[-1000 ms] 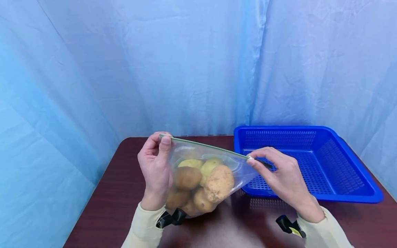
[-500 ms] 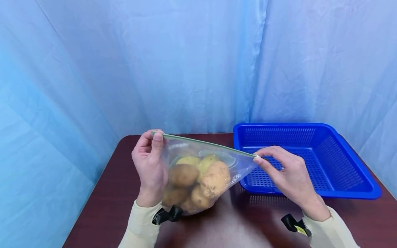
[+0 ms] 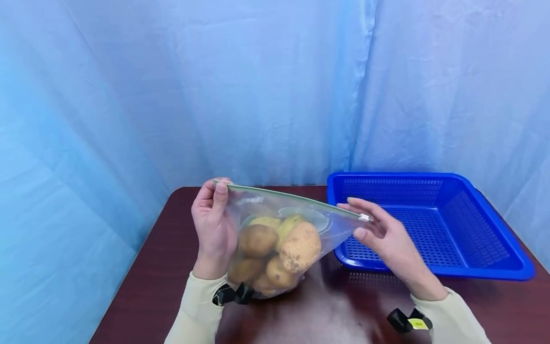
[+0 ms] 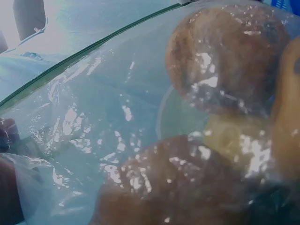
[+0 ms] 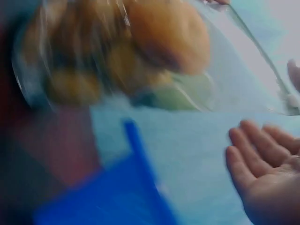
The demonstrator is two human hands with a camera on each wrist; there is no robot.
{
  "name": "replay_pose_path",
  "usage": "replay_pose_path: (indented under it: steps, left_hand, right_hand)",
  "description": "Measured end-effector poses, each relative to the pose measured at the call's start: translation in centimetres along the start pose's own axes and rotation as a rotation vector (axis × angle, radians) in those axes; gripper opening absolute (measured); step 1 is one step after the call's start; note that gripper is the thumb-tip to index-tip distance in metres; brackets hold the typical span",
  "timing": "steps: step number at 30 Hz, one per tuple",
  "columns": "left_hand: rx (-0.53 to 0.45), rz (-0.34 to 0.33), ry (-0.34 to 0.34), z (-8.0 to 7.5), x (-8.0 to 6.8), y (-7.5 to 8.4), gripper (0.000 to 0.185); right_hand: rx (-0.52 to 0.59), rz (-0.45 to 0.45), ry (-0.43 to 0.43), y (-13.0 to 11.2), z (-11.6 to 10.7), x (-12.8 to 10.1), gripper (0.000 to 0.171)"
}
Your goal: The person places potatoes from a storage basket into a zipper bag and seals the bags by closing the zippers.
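potato bag [image 3: 283, 239] pinched by left hand [image 3: 213, 224]; right hand [image 3: 378, 229] open beside it.

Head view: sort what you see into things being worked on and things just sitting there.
In hand: zip bag, pinched at its corner by the left hand; potatoes inside it; right hand, open beside the zip's other end.
Lying about: blue basket; table; blue curtain.

Clear zip bag [image 3: 283, 224] full of potatoes [image 3: 277, 251], zipper closed, bottom resting on table.
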State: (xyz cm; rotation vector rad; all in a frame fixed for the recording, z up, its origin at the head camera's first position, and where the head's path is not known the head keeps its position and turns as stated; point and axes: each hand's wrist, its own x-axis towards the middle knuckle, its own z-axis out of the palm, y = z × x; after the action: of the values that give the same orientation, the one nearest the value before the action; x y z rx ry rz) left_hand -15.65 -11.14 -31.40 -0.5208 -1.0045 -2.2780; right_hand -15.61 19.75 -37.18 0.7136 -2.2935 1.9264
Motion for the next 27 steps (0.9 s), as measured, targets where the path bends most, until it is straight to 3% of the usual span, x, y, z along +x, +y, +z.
replay_pose_path:
  steps: [2, 4, 8, 10, 12, 15, 18, 22, 24, 27]
  left_hand:
    - [-0.023, -0.019, 0.002, -0.3, 0.1, 0.0, 0.010]
    - [-0.057, -0.043, 0.012, -0.6, 0.2, 0.0, 0.009]
    - [-0.002, -0.086, 0.017, -1.5, 0.4, 0.4, 0.013]
    - [0.084, -0.125, -0.019, -2.3, 0.7, 0.7, 0.028]
    - [0.225, -0.194, -0.093, -3.4, 1.1, 1.2, 0.057]
    - [0.444, -0.373, -0.258, -6.0, 1.3, 1.9, 0.098]
    - [0.630, -0.569, -0.460, -9.0, 1.0, 2.1, 0.120]
    - [0.835, -0.723, -0.651, -11.7, 0.1, 1.5, 0.127]
    - [0.928, -0.746, -0.681, -11.9, -0.2, 1.1, 0.119]
    - [1.060, -0.721, -0.667, -11.6, -0.4, 0.5, 0.102]
  right_hand:
    - [0.094, 0.089, -0.075, 0.6, 0.9, 0.4, 0.054]
    - [0.137, 0.123, -0.126, 1.0, 1.9, 0.7, 0.059]
    - [0.084, 0.095, -0.149, 1.1, 3.7, 1.5, 0.053]
    - [0.030, 0.072, -0.133, 1.0, 4.6, 1.8, 0.046]
    - [-0.017, 0.051, -0.118, 1.0, 5.4, 2.1, 0.038]
    - [-0.043, 0.031, -0.107, 0.8, 6.3, 2.5, 0.033]
    - [-0.061, 0.014, -0.088, 0.7, 6.9, 2.9, 0.031]
    - [-0.060, 0.043, -0.050, 0.8, 7.2, 3.5, 0.034]
    - [-0.031, 0.091, -0.031, 0.9, 7.3, 3.8, 0.037]
    - [0.054, 0.168, -0.011, 1.2, 7.7, 4.2, 0.042]
